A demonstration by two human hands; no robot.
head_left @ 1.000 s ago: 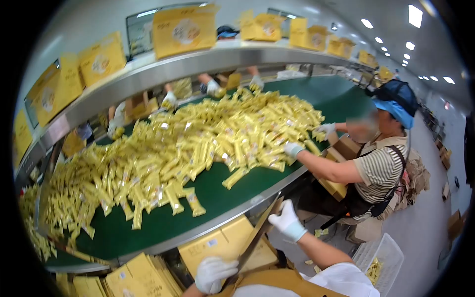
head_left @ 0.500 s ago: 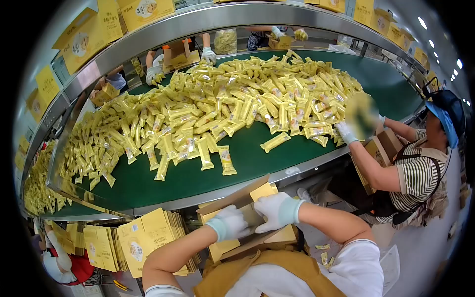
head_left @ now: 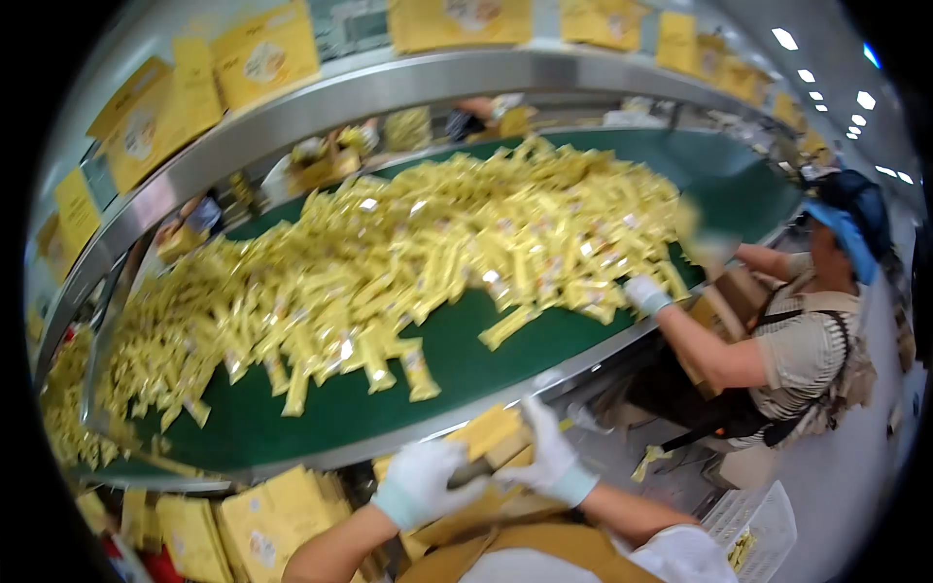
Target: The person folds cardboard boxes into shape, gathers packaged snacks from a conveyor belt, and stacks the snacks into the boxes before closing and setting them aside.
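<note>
Here, the gloved left hand (head_left: pixel 423 478) has its fingers bent over the left side of a yellow cardboard carton (head_left: pixel 489 432), while the right hand (head_left: pixel 550 459) holds the right side, fingers pointing up; blur hides how firm either grip is. The carton is between the hands, just beside the metal rim (head_left: pixel 389 445) of the green conveyor belt (head_left: pixel 321 413), which carries heaped yellow sachets (head_left: pixel 418 248). Flattened cartons (head_left: pixel 260 525) stand left of it, and a co-worker (head_left: pixel 802 345) reaches toward the sachets at right.
</note>
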